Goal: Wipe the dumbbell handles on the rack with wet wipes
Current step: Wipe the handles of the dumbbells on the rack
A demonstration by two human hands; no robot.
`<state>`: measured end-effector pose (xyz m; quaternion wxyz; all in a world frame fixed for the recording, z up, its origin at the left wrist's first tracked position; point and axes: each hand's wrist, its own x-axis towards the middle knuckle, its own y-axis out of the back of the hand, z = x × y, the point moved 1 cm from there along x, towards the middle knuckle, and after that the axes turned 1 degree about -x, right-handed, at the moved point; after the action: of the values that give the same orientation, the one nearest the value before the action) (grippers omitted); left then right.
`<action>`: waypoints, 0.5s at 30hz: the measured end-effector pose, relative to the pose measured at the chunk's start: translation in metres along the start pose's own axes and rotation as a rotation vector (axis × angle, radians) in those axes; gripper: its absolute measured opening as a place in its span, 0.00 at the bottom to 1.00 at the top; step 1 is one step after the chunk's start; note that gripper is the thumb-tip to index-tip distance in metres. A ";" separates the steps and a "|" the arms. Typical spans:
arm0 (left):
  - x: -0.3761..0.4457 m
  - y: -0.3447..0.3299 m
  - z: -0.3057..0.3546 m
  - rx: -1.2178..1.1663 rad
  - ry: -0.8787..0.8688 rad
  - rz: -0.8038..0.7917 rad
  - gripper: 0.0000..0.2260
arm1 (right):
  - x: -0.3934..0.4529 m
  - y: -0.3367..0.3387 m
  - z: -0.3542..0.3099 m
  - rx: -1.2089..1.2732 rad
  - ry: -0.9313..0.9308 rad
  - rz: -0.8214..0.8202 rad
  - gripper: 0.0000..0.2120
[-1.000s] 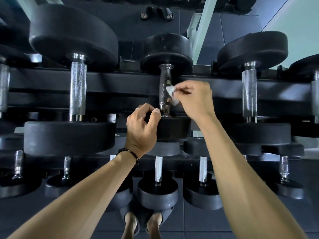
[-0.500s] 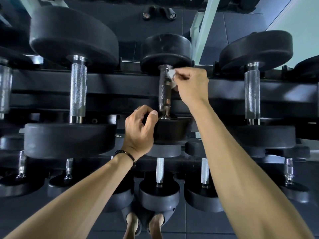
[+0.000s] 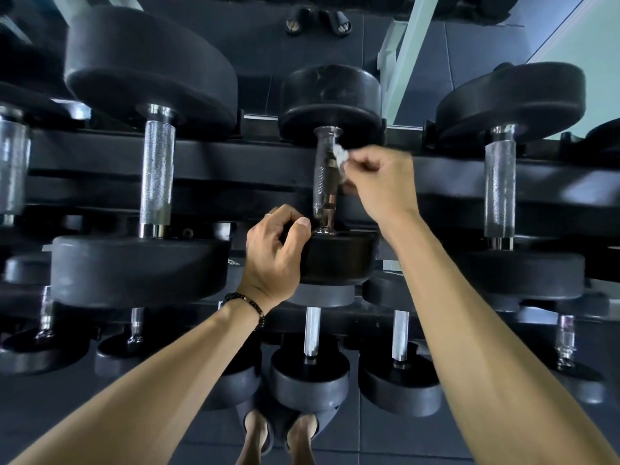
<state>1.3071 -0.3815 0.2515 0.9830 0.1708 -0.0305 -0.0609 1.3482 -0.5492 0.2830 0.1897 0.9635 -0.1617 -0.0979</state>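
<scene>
A small black dumbbell lies on the top tier of the rack (image 3: 235, 156), its dark chrome handle (image 3: 323, 182) running away from me at the centre. My right hand (image 3: 382, 182) pinches a crumpled white wet wipe (image 3: 339, 156) and holds it against the right side of the handle, near its far end. My left hand (image 3: 273, 256) grips the rim of the dumbbell's near black head (image 3: 339, 260), thumb on top. A dark bead bracelet sits on my left wrist.
Bigger dumbbells flank it, with knurled silver handles at the left (image 3: 157, 176) and right (image 3: 500, 189). Smaller dumbbells (image 3: 310, 370) fill the lower tier under my forearms. My sandalled feet (image 3: 281, 437) stand on dark floor tiles. A pale green post (image 3: 407, 52) rises behind the rack.
My right hand slid the wipe up the handle to its far end, then came back down a little. My left hand kept its hold on the near head.
</scene>
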 end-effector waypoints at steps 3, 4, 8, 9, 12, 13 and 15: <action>0.000 0.000 -0.001 0.000 -0.001 -0.004 0.18 | -0.029 0.012 0.009 -0.082 -0.018 -0.164 0.17; 0.000 0.000 0.000 0.001 -0.004 -0.003 0.18 | -0.028 0.013 0.007 -0.080 -0.020 -0.181 0.16; 0.000 -0.001 0.000 0.003 -0.006 0.006 0.19 | 0.010 0.004 -0.005 -0.043 0.019 -0.005 0.16; 0.000 -0.002 0.000 0.002 -0.007 0.008 0.19 | 0.015 0.001 -0.007 -0.009 0.003 0.017 0.15; 0.000 -0.001 0.000 -0.002 -0.010 0.005 0.18 | 0.000 0.002 -0.001 -0.036 -0.050 -0.030 0.11; 0.000 -0.002 -0.001 -0.004 -0.013 0.002 0.18 | -0.012 0.005 0.004 -0.103 -0.058 -0.074 0.09; 0.001 -0.002 -0.001 -0.003 -0.012 0.000 0.18 | -0.029 0.010 0.008 -0.191 -0.082 -0.161 0.06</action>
<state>1.3076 -0.3829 0.2500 0.9830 0.1687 -0.0366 -0.0618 1.3166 -0.5503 0.2829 0.2654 0.9461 -0.0813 -0.1671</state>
